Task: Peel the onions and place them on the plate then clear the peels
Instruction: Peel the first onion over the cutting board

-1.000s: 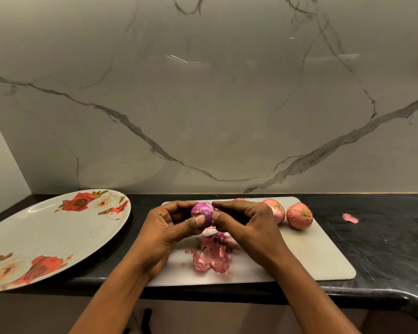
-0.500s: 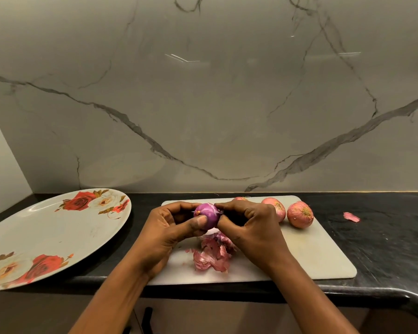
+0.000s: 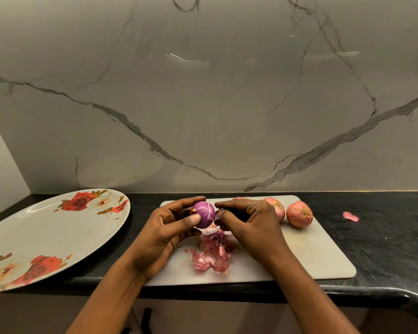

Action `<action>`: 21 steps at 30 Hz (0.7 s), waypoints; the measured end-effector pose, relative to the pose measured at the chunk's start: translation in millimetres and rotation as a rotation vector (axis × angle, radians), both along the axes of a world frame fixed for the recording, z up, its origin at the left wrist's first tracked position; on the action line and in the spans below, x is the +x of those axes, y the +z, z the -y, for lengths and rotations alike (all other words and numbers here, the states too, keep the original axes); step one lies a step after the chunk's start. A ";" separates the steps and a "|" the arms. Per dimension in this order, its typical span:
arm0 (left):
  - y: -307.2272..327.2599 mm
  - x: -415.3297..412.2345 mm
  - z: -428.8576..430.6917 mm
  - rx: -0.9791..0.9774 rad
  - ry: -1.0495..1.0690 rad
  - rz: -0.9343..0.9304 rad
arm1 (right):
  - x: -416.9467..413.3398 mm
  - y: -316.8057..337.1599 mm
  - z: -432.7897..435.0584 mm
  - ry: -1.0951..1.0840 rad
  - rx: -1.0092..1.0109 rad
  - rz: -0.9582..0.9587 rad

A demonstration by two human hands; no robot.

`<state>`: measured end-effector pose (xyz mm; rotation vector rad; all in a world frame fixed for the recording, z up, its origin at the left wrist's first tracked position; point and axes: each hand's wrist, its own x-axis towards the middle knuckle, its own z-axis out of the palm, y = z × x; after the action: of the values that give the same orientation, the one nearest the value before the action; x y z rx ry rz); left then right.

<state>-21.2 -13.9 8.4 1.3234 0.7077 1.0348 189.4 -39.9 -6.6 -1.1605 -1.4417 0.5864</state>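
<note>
The onion (image 3: 204, 214) you're on is held up off the board in your left hand (image 3: 164, 227), with the thumb on the near side and the fingers curled over the top. Its long axis looks to run sideways, one tip poking toward your left palm. Your right hand (image 3: 249, 220) is tight against the other side, pinching a flap of skin (image 3: 219, 213). The peel pile (image 3: 211, 254) sits right below both hands. The plate (image 3: 58, 237) is out past your left wrist, so I'd say the left hand does the drop-off.
</note>
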 end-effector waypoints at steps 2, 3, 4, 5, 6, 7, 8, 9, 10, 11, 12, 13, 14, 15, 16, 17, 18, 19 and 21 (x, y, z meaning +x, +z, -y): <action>-0.4 1.2 0.2 0.009 0.008 -0.008 | -0.6 2.2 2.1 0.055 -0.009 0.005; -0.4 1.3 0.5 0.011 0.008 -0.007 | -0.9 3.4 3.2 0.083 -0.010 0.012; -0.7 1.4 0.0 0.015 0.005 -0.008 | -1.1 4.5 4.2 0.103 -0.012 0.020; -0.4 1.8 0.0 0.019 -0.002 -0.009 | -1.1 4.9 4.7 0.111 -0.013 0.028; -0.8 1.9 -0.3 0.026 -0.010 -0.014 | -1.1 5.3 5.4 0.114 -0.013 0.031; -0.8 2.0 -0.6 0.034 -0.019 -0.023 | -1.4 5.5 5.7 0.114 -0.011 0.033; -1.7 1.8 -1.3 0.044 -0.025 -0.036 | -1.6 5.9 6.4 0.114 -0.007 0.034; -2.4 1.6 -1.4 0.050 -0.029 -0.048 | -1.7 6.1 6.9 0.110 -0.001 0.041; -3.4 1.2 -1.7 0.057 -0.032 -0.059 | -2.0 6.2 7.5 0.103 0.004 0.055; -4.0 0.6 -1.6 0.064 -0.035 -0.068 | -2.2 6.2 8.1 0.093 0.010 0.074; -4.7 0.4 -1.6 0.071 -0.038 -0.075 | -2.3 6.2 8.7 0.081 0.015 0.097; -5.1 0.4 -1.5 0.079 -0.039 -0.083 | -2.3 6.0 9.2 0.066 0.024 0.123; -5.8 0.5 -2.0 0.086 -0.041 -0.088 | -2.1 5.8 9.4 0.048 0.040 0.156; -6.2 0.2 -2.4 0.090 -0.042 -0.090 | -2.0 5.4 9.1 0.029 0.060 0.192; -6.4 0.0 -2.7 0.089 -0.043 -0.087 | -2.1 5.2 9.0 0.016 0.078 0.219; -6.1 -0.1 -2.7 0.085 -0.043 -0.082 | -2.1 4.8 8.5 0.008 0.086 0.228; -5.7 0.0 -2.3 0.081 -0.042 -0.077 | -1.9 5.0 8.7 0.006 0.087 0.221; -5.3 0.3 -1.7 0.075 -0.044 -0.068 | -1.5 5.1 8.5 0.006 0.087 0.205; -4.1 0.0 -0.5 0.054 -0.046 -0.037 | -0.7 5.7 8.1 0.016 0.089 0.144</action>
<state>-21.3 -13.4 4.2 1.4018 0.6776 1.0005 188.7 -48.1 -0.8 -1.1403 -1.5853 0.4524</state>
